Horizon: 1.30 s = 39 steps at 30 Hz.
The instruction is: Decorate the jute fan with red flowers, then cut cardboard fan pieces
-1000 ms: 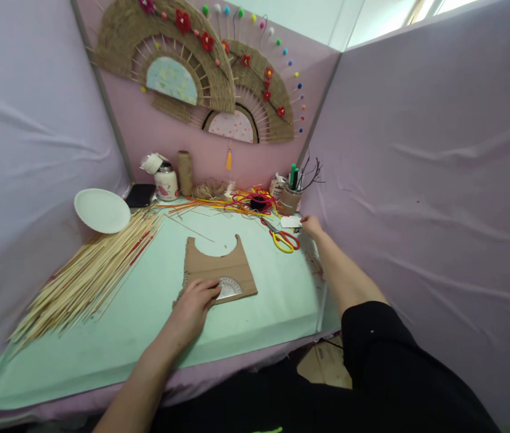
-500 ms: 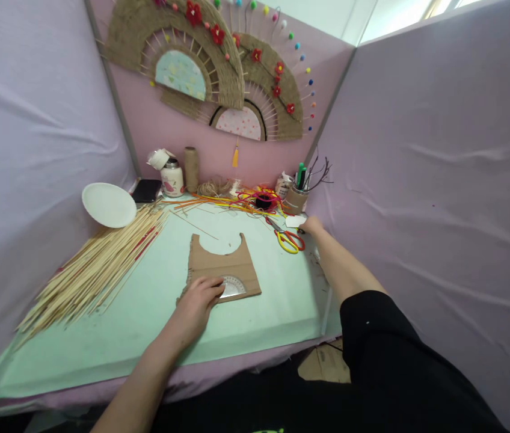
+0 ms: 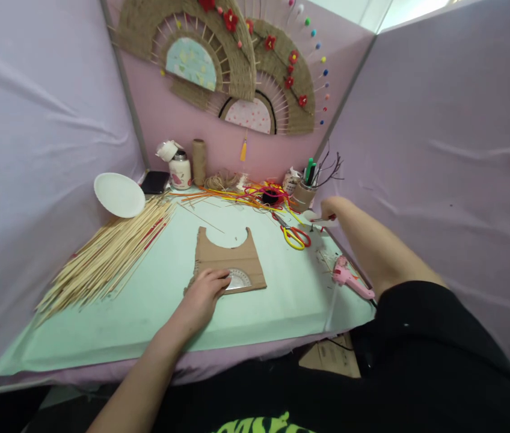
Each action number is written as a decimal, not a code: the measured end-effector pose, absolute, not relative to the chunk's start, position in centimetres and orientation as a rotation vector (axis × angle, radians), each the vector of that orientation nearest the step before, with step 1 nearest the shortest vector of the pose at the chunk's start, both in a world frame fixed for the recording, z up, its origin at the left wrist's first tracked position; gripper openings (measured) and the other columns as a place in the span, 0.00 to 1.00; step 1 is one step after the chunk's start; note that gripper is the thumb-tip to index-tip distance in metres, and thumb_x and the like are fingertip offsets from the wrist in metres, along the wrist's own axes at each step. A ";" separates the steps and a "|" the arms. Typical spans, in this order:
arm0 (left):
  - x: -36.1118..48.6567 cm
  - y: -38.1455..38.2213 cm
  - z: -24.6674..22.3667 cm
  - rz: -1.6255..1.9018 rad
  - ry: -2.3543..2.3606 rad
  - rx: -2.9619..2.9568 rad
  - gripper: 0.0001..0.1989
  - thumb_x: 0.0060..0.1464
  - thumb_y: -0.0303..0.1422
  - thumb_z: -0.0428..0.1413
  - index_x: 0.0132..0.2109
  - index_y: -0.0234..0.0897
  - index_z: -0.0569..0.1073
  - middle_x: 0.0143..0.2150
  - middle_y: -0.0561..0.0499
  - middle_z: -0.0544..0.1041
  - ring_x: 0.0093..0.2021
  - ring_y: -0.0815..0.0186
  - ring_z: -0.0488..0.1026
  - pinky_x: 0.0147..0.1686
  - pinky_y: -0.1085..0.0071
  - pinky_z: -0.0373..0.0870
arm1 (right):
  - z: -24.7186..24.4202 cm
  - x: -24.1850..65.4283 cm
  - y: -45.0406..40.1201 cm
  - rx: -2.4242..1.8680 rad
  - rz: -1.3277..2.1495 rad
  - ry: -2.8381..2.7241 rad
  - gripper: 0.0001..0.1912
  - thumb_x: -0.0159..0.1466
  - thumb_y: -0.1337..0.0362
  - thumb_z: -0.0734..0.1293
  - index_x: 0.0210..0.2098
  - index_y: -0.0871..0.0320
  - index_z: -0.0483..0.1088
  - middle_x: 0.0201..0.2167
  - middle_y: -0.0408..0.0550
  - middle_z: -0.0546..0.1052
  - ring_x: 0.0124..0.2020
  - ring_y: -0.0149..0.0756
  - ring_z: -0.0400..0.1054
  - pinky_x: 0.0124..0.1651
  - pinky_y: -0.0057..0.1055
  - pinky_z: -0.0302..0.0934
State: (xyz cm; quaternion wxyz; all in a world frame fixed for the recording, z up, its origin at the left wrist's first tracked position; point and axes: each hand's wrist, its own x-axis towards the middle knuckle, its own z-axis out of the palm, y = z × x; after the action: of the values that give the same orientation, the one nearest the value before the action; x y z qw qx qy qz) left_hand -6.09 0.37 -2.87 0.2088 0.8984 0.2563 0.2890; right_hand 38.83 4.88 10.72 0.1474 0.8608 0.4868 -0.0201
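My left hand (image 3: pixel 205 297) lies on the lower left of a piece of brown cardboard (image 3: pixel 232 258) with a round bite cut from its top. Its outstretched fingers rest on the left end of a clear half-round protractor (image 3: pixel 239 279) at the cardboard's lower edge. Over at the table's right side, my right hand (image 3: pixel 331 207) has its fingers curled at a small, thin, dark-red thing, too small to name. Below those fingers is a white flat piece (image 3: pixel 308 215). Scissors (image 3: pixel 293 233) with yellow and red handles lie left of my right hand.
A pink glue gun (image 3: pixel 349 278) sits at the right edge. Thin wooden sticks (image 3: pixel 110 252) and a white plate (image 3: pixel 119 195) are at left. Along the back stand a bottle (image 3: pixel 180 171), a twine spool (image 3: pixel 199 162), coloured cords (image 3: pixel 255 193) and a pen holder (image 3: pixel 303 196).
My right hand has moved further right, and a dark-red thing now shows at its fingers. The view has shifted, bringing the glue gun into sight. My left hand stays on the protractor.
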 end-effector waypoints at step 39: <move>-6.1 -0.2 -2.2 0.798 0.697 2.523 0.13 0.61 0.29 0.50 0.46 0.38 0.79 0.52 0.44 0.78 0.51 0.57 0.71 0.54 0.52 0.69 | 0.2 13.9 -11.1 2.919 -0.956 2.955 0.06 0.64 0.60 0.65 0.37 0.56 0.71 0.29 0.45 0.77 0.28 0.33 0.71 0.33 0.30 0.68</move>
State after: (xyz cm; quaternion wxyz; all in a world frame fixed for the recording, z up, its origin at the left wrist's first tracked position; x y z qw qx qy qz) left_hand -6.14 -0.21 -2.23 0.2013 0.9031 0.2496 0.2856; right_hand 13.89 -11.05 0.20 -0.5313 0.5802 0.5873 -0.1901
